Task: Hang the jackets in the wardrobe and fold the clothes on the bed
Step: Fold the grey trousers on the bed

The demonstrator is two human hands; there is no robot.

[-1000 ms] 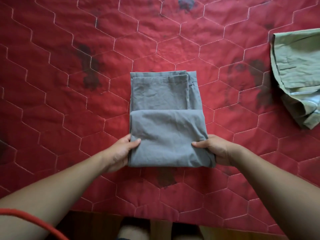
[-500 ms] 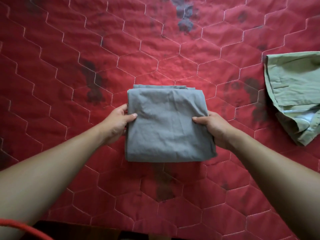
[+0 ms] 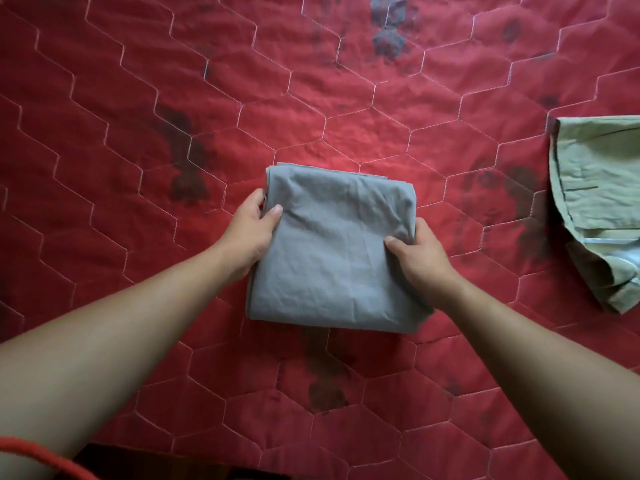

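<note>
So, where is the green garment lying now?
In the head view the green garment lies on the red quilt at the frame's right edge, apart from the folded grey cloth.

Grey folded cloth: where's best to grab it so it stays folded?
Its two side edges, from left and right, thumbs on top, as the left hand and right hand do. The grey cloth is a flat stack, layer edges showing at the far side; side pinches likely clamp every layer.

A bedroom in a home: a red quilted bedspread (image 3: 311,98), stitched in hexagons, spreads beneath the fingers (image 3: 275,211); a folded grey garment (image 3: 332,265) is held between them, a pale green garment (image 3: 595,188) well to their right.
</note>
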